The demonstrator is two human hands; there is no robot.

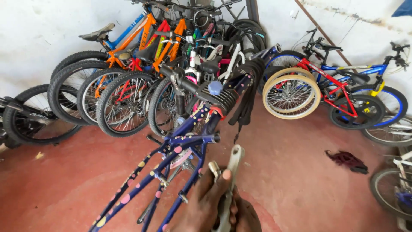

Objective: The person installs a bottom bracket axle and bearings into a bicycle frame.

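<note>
At the bottom edge my left hand is closed around a silver metal arm that looks like a bicycle crank or wrench, with the thumb pressed on its shaft. A smaller metal piece sticks up beside the thumb. My right hand shows only partly, against the lower end of the same metal arm, and its grip is hidden. Just left of the hands stands a dark blue bicycle frame with pink and yellow dots. It has no wheels, and a black saddle and coiled spring sit at its top.
Several bicycles lean in a packed row against the white back wall. A red and a blue bicycle stand at the right, beside two cream-tyred wheels. A dark red rag lies on the red floor. More wheels sit at both edges.
</note>
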